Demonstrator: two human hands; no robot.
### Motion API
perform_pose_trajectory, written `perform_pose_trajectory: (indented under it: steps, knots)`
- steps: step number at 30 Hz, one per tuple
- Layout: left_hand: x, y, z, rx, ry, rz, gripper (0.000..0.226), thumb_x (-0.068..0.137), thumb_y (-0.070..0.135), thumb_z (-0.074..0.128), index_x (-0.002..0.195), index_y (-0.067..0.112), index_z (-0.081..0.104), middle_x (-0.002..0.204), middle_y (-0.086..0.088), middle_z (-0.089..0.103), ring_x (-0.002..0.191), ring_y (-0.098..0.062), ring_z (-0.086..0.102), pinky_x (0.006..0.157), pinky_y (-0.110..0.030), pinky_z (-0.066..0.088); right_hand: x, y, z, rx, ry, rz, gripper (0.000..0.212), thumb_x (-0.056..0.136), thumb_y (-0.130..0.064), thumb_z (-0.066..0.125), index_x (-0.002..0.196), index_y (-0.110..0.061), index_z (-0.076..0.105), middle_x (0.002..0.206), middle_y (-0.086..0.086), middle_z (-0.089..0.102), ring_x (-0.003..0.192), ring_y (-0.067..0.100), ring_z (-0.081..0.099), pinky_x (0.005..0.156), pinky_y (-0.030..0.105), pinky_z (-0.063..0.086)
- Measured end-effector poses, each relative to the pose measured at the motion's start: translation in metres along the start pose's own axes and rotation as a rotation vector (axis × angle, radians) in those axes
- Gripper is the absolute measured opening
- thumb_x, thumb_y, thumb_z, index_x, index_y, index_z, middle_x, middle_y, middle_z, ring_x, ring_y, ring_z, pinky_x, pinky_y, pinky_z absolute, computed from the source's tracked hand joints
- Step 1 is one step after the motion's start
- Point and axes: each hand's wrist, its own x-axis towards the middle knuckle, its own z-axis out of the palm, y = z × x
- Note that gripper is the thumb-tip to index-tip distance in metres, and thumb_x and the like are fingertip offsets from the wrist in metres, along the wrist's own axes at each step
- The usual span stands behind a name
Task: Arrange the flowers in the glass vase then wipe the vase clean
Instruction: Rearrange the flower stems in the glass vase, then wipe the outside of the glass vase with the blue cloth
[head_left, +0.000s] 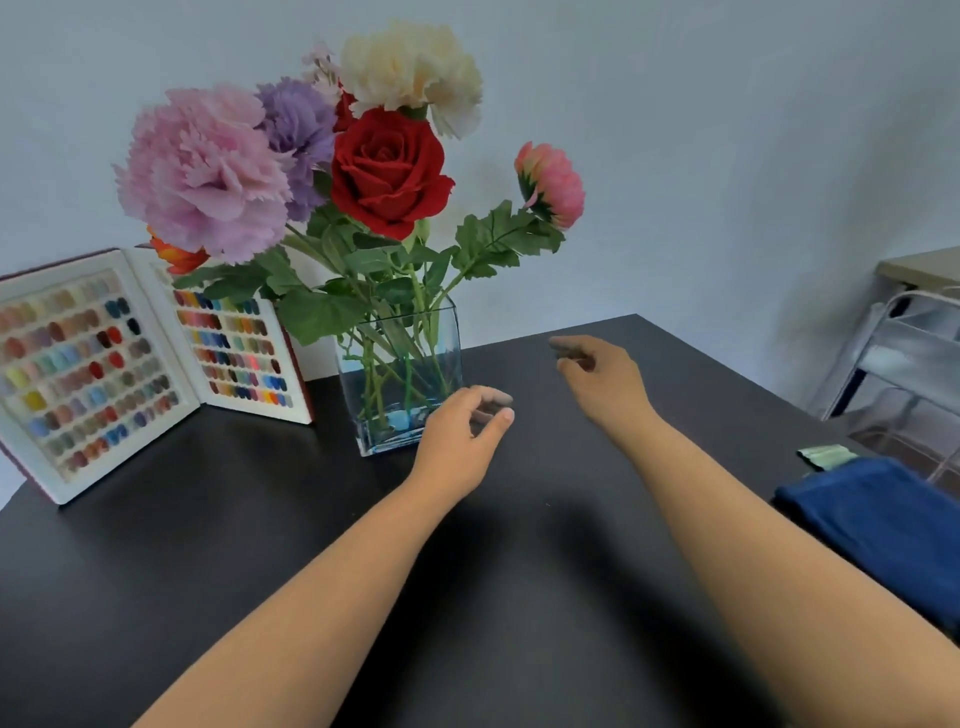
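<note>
Glass vase (400, 374) square, clear, stems inside; left hand (460, 436), right hand (597, 379) loosely curled, empty.

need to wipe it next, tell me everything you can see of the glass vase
The glass vase is clear, rectangular and straight-walled, standing upright on the black table beside an open colour swatch book. It holds green stems in water, with pale blue pebbles at the bottom. Flowers fan out above the rim. The left hand is close to its lower right corner; contact cannot be told.
</note>
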Motion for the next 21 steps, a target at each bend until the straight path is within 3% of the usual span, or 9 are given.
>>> perform_pose_trajectory:
  steps: [4, 9, 13, 15, 21]
  knots:
    - [0.014, 0.024, 0.041, -0.035, -0.102, 0.027, 0.014, 0.091, 0.028, 0.063, 0.101, 0.037, 0.064, 0.098, 0.017, 0.064, 0.085, 0.01, 0.057, 0.071, -0.004, 0.04, -0.013, 0.02, -0.043, -0.083, 0.073, 0.015, 0.035, 0.092, -0.017, 0.048, 0.119, -0.034, 0.063, 0.104, -0.02, 0.063, 0.093, -0.009, 0.056, 0.068, 0.005, 0.038]
    - [0.021, 0.054, 0.1, -0.089, -0.255, 0.049, 0.018, 0.091, 0.031, 0.062, 0.108, 0.037, 0.062, 0.101, 0.023, 0.065, 0.088, 0.012, 0.058, 0.078, -0.014, 0.047, -0.036, 0.052, -0.1, -0.222, 0.162, 0.041, 0.034, 0.092, -0.018, 0.051, 0.12, -0.032, 0.063, 0.115, -0.014, 0.064, 0.095, -0.001, 0.055, 0.08, 0.012, 0.039]
    - [0.017, 0.075, 0.149, -0.148, -0.405, 0.057, 0.024, 0.091, 0.032, 0.062, 0.114, 0.035, 0.06, 0.103, 0.02, 0.064, 0.09, 0.011, 0.058, 0.078, -0.012, 0.044, -0.06, 0.083, -0.144, -0.434, 0.168, 0.096, 0.036, 0.092, -0.02, 0.053, 0.127, -0.027, 0.059, 0.128, -0.006, 0.061, 0.114, 0.009, 0.054, 0.092, 0.02, 0.037]
    - [0.013, 0.085, 0.17, -0.123, -0.481, 0.068, 0.026, 0.091, 0.035, 0.061, 0.117, 0.037, 0.058, 0.104, 0.021, 0.063, 0.092, 0.009, 0.058, 0.079, -0.013, 0.043, -0.073, 0.098, -0.165, -0.525, 0.157, 0.149, 0.039, 0.092, -0.02, 0.053, 0.13, -0.025, 0.057, 0.133, -0.001, 0.058, 0.123, 0.016, 0.052, 0.098, 0.024, 0.038]
    - [0.004, 0.107, 0.221, 0.068, -0.569, 0.128, 0.031, 0.091, 0.043, 0.056, 0.121, 0.038, 0.051, 0.104, 0.023, 0.064, 0.095, -0.006, 0.058, 0.078, -0.027, 0.045, -0.1, 0.131, -0.214, -0.665, 0.163, 0.31, 0.046, 0.09, -0.017, 0.051, 0.135, -0.023, 0.052, 0.138, 0.008, 0.05, 0.127, 0.029, 0.043, 0.099, 0.036, 0.04]
